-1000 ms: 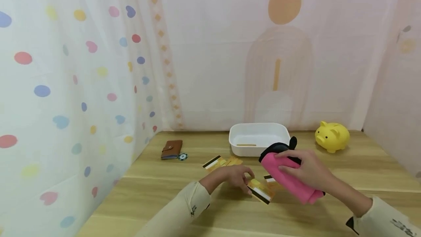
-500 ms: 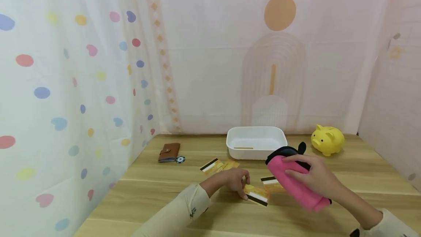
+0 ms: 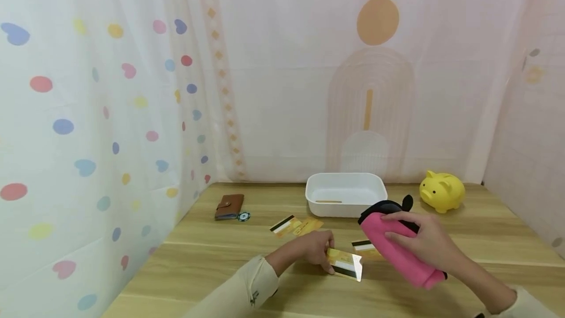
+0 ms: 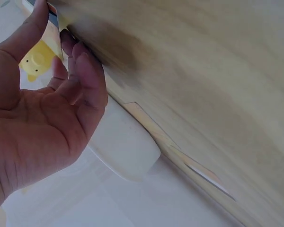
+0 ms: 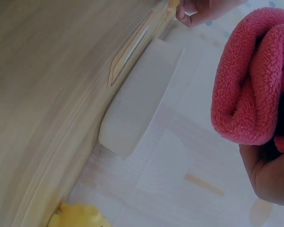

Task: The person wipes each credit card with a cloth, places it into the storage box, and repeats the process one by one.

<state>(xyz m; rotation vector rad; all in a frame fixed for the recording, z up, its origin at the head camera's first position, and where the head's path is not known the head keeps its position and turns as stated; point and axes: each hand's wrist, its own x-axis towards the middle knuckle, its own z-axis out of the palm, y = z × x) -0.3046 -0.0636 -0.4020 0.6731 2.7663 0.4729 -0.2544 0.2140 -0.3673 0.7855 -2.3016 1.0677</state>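
My left hand (image 3: 319, 251) pinches a gold bank card (image 3: 343, 264) with a dark stripe between thumb and fingers, just over the table. The card's face catches a bright glare; in the left wrist view only part of it shows past the fingers. My right hand (image 3: 425, 242) holds a rolled pink fleece cloth (image 3: 395, 249) with black trim and a black rounded flap on top. Its plush folds fill the right side of the right wrist view. Partly behind the cloth lies another gold card (image 3: 365, 248). Two more cards (image 3: 282, 225) lie beyond the left hand.
Behind the hands stands a white plastic tray (image 3: 346, 209) with a thin yellowish strip (image 3: 328, 202) visible inside. A yellow piggy bank (image 3: 443, 192) is at the back right. At the back left are a brown wallet (image 3: 229, 207) and a poker chip (image 3: 243, 216). Curtains surround the wooden table (image 3: 198, 259).
The left fingers have closed on the card, and it has turned and tilted so that it now shines. The right hand has shifted slightly right with the pink cloth.
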